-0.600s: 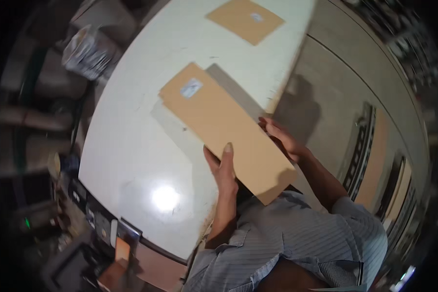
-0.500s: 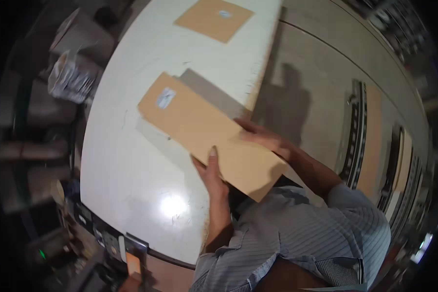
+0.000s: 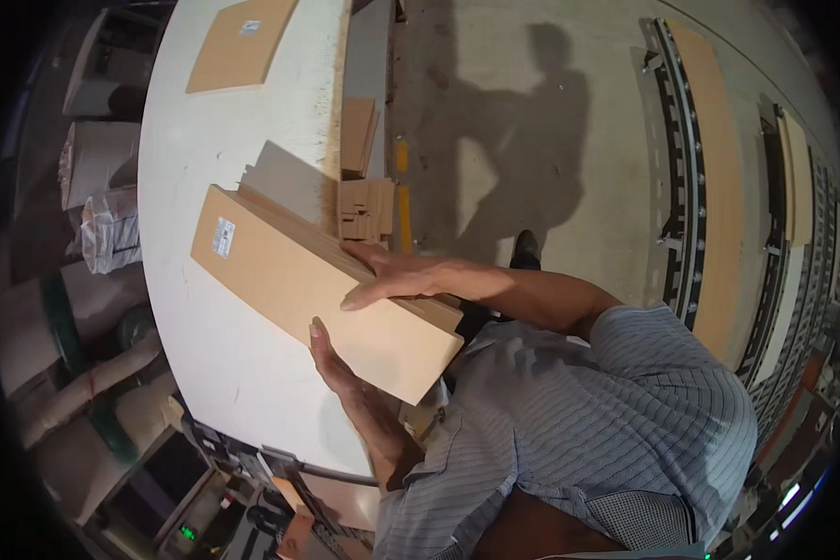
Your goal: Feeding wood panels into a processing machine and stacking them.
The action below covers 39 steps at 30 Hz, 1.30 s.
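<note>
A stack of long light-wood boards (image 3: 299, 299) is tilted over the white table, reaching from the tabletop towards my body. The top board bears a white label (image 3: 223, 237) near its far-left end, and several layered edges show along the right side. My right hand (image 3: 392, 277) grips the stack's right edge, its thumb lying on the top face. My left hand (image 3: 334, 369) closes on the opposite edge with the thumb up against it; its other fingers are hidden below.
The white table (image 3: 252, 121) carries another labelled board (image 3: 243, 47) at its far end. More cut boards (image 3: 367, 207) stand low beside its right edge. Roller conveyors (image 3: 686, 168) with long boards run at right. A plastic-wrapped bundle (image 3: 110, 233) is on the left.
The view has swung to the right. Before, one broad face showed; now the stack's layered side edges are seen. My right hand has moved, its thumb now over the top face.
</note>
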Each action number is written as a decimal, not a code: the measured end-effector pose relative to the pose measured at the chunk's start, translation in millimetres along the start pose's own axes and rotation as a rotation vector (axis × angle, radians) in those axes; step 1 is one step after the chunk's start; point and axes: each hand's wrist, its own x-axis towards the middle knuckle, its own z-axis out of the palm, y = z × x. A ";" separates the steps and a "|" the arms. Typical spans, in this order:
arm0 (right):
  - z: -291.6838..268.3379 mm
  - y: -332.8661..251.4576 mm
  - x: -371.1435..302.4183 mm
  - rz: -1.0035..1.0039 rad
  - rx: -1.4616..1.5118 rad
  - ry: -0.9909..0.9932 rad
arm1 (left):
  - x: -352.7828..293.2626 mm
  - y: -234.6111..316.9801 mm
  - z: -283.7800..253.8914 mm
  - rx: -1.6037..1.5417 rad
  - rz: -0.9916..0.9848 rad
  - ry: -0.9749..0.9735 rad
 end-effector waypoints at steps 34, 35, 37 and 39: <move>-256.4 101.4 -184.4 0.235 -0.096 0.557 | 121.3 -312.2 143.6 -0.115 -0.247 -0.244; -282.9 114.1 -172.4 0.207 -0.149 0.543 | 139.8 -308.1 156.0 -0.226 -0.156 -0.168; -317.3 116.3 -118.0 0.171 -0.134 0.511 | 184.9 -287.8 159.7 -0.301 -0.011 -0.215; -321.3 79.8 -58.1 0.302 -0.129 0.444 | 223.4 -251.0 161.5 -0.394 0.096 -0.233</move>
